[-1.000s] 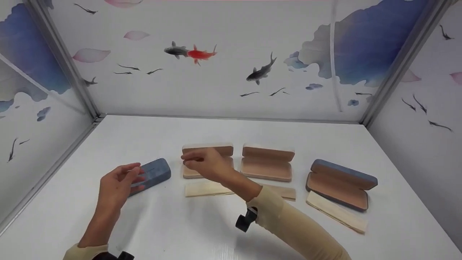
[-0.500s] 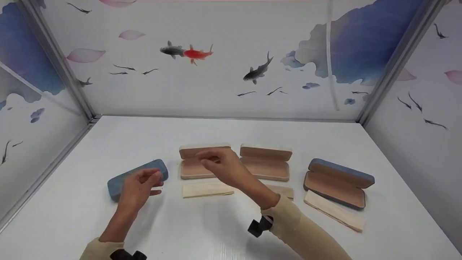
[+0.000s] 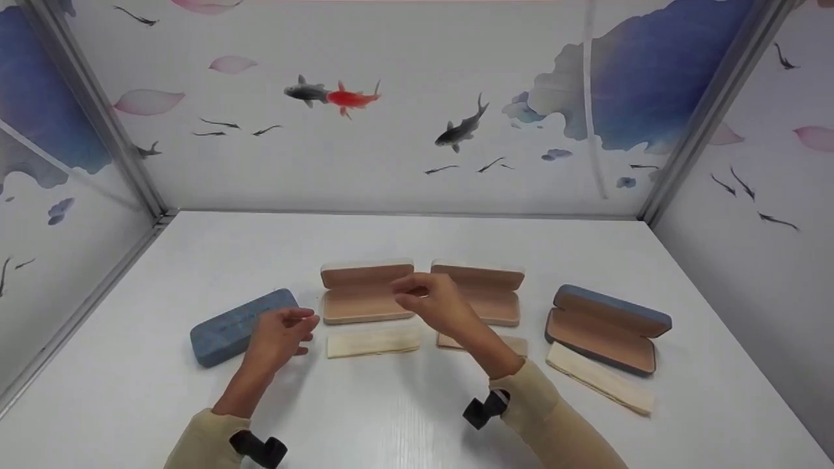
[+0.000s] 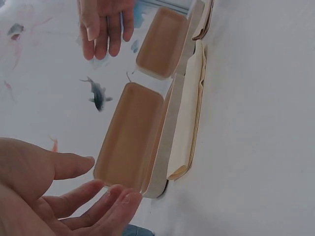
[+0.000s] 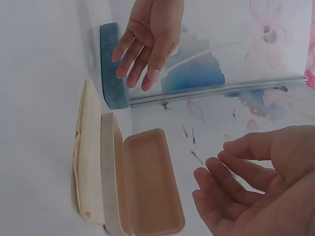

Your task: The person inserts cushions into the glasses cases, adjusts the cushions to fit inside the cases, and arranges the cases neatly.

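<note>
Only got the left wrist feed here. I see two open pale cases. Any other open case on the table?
Observer: Yes, a blue open case, to the right of your pale pair in the head view.
Operator: Got a cloth with it?
Observer: Yes, a folded cream cloth lies slantwise along its near side.
Operator: OK. Blue bit at my bottom edge, by the fingers?
Observer: Most likely the closed blue case; the head view shows it lid down, left of the pale cases.
</note>
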`<action>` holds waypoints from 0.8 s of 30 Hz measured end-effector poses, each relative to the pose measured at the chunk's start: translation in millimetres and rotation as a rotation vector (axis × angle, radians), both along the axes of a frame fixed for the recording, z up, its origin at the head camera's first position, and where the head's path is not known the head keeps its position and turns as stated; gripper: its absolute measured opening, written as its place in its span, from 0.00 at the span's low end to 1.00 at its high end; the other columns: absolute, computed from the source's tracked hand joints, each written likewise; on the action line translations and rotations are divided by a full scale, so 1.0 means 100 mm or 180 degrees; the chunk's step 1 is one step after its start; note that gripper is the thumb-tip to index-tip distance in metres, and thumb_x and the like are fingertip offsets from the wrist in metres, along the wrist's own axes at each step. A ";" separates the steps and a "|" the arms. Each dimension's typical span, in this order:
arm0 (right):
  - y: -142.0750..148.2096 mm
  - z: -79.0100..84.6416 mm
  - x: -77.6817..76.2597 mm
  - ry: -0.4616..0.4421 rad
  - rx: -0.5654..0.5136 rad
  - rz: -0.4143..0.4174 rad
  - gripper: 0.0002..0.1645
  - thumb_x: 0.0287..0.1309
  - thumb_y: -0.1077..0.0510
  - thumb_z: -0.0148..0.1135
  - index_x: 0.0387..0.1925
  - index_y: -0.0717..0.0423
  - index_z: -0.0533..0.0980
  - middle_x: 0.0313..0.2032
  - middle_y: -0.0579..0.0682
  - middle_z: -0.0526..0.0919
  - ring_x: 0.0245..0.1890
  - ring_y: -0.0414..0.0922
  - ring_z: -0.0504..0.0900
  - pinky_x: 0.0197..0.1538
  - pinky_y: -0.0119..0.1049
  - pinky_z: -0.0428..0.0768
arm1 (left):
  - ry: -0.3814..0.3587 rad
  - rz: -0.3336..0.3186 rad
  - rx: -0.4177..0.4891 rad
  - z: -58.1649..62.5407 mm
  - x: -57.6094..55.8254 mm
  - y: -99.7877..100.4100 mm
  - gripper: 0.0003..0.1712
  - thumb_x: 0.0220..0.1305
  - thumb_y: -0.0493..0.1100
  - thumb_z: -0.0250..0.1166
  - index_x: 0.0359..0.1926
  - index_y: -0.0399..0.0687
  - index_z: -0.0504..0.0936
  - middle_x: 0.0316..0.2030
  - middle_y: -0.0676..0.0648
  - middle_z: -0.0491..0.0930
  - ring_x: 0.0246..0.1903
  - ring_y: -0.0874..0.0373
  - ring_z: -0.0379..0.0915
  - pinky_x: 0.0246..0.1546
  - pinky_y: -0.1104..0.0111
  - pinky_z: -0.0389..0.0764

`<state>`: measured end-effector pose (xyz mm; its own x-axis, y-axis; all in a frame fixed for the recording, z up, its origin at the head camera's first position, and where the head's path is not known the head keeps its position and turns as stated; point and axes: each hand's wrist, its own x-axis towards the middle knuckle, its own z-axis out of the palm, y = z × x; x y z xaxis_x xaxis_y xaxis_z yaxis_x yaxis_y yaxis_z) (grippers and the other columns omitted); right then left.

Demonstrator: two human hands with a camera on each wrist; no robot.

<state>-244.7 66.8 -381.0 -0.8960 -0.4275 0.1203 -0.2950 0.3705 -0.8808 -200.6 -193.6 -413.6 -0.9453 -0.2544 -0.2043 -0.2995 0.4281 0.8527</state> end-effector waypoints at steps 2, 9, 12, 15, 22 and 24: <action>0.03 -0.04 -0.03 -0.0057 -0.0011 0.0005 0.16 0.68 0.61 0.61 0.55 0.58 0.82 0.53 0.57 0.85 0.53 0.51 0.83 0.54 0.42 0.83 | -0.0079 -0.0023 -0.0045 -0.02 -0.03 0.02 0.21 0.71 0.43 0.63 0.59 0.35 0.79 0.50 0.35 0.82 0.44 0.48 0.82 0.41 0.65 0.87; 0.07 -0.16 -0.12 -0.0176 0.0178 -0.0160 0.15 0.67 0.61 0.62 0.53 0.59 0.83 0.51 0.55 0.86 0.47 0.48 0.85 0.48 0.39 0.83 | -0.0251 -0.0417 -0.0253 -0.05 -0.16 0.10 0.26 0.68 0.47 0.65 0.60 0.33 0.77 0.55 0.32 0.81 0.49 0.44 0.81 0.43 0.59 0.86; 0.09 -0.21 -0.13 -0.0222 0.0313 -0.0234 0.15 0.66 0.60 0.63 0.52 0.60 0.83 0.50 0.55 0.87 0.45 0.47 0.85 0.46 0.38 0.83 | -0.0389 -0.0585 -0.0271 -0.06 -0.18 0.14 0.28 0.67 0.48 0.66 0.61 0.35 0.76 0.60 0.32 0.78 0.55 0.41 0.78 0.49 0.55 0.85; 0.09 -0.25 -0.15 -0.0283 0.0461 -0.0229 0.15 0.66 0.59 0.63 0.51 0.61 0.84 0.48 0.54 0.87 0.45 0.47 0.85 0.46 0.38 0.84 | -0.0499 -0.0718 -0.0294 -0.05 -0.19 0.14 0.29 0.67 0.50 0.67 0.62 0.36 0.76 0.61 0.32 0.75 0.58 0.41 0.75 0.52 0.54 0.84; 0.10 -0.32 -0.19 -0.0264 0.0770 -0.0239 0.11 0.63 0.58 0.67 0.44 0.59 0.86 0.44 0.52 0.87 0.42 0.44 0.85 0.45 0.37 0.84 | -0.0545 -0.0880 -0.0245 -0.03 -0.22 0.07 0.26 0.67 0.49 0.67 0.58 0.37 0.78 0.55 0.36 0.79 0.51 0.46 0.75 0.48 0.57 0.84; 0.11 -0.33 -0.19 -0.0236 0.0825 -0.0250 0.10 0.62 0.58 0.68 0.42 0.58 0.87 0.43 0.52 0.87 0.41 0.44 0.85 0.45 0.37 0.84 | -0.0552 -0.0887 -0.0242 -0.03 -0.23 0.05 0.24 0.67 0.48 0.67 0.56 0.37 0.78 0.53 0.37 0.79 0.47 0.48 0.75 0.46 0.60 0.84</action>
<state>-263.9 78.0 -414.2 -0.9299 -0.3643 -0.0511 -0.1948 0.6053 -0.7718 -223.9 -188.8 -416.5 -0.9335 -0.0116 -0.3584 -0.2996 0.5744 0.7618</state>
